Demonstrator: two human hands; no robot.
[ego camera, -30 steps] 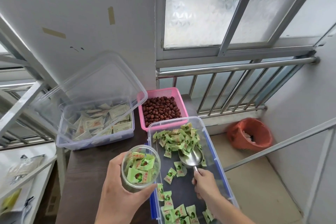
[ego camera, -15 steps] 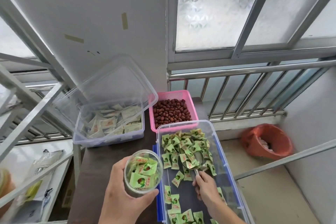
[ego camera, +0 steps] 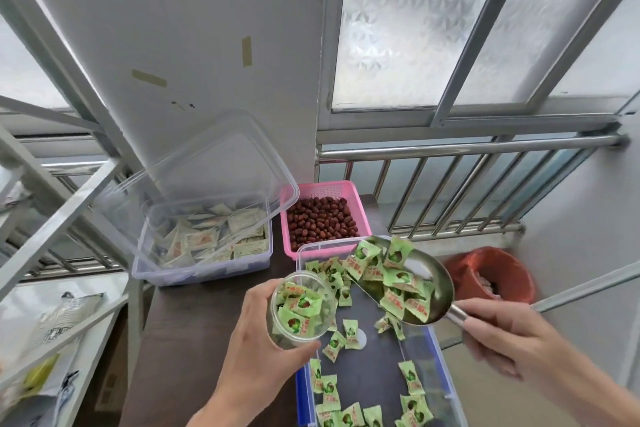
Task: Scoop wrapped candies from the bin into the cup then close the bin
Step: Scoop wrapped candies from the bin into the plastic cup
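The left hand [ego camera: 256,350] has its fingers wrapped round the clear cup [ego camera: 302,309], held at the bin's [ego camera: 446,388] nine-o'clock rim so spills drop back inside. The right hand [ego camera: 509,336] grips the scoop [ego camera: 415,284], heaped with wrapped candies [ego camera: 398,282], raised at the cup's three o'clock, seemingly ready to tip.

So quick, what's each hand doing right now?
Left hand: closed around the cup, partly full of candies.
Right hand: closed on the scoop handle, scoop loaded with candies.
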